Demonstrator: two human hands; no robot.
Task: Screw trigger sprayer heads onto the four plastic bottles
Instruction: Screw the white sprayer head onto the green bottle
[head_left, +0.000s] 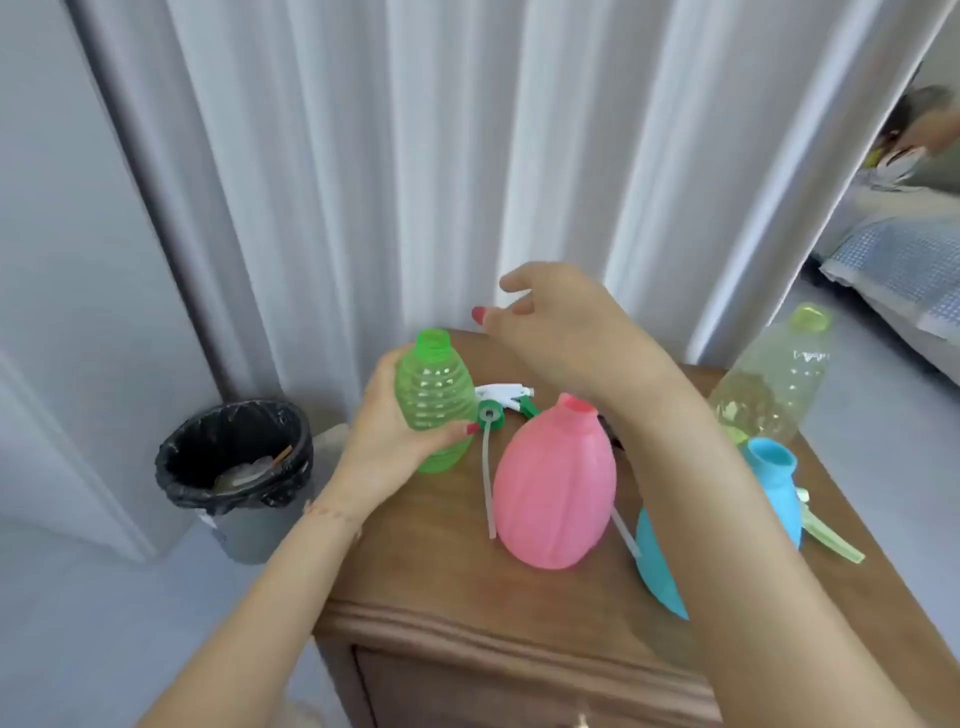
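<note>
L hand (384, 436) grips green bottle (434, 400), R hand (550, 332) open, empty — grab green/white sprayer head (501, 402), feed tube in straight — then twist.

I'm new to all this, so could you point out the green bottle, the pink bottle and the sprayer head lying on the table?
green bottle (434, 387), head view, ribbed shoulder.
pink bottle (553, 488), head view, middle of body.
green-and-white sprayer head (501, 395), head view, white top.

No legible text — no labels, brands or numbers anywhere
</note>
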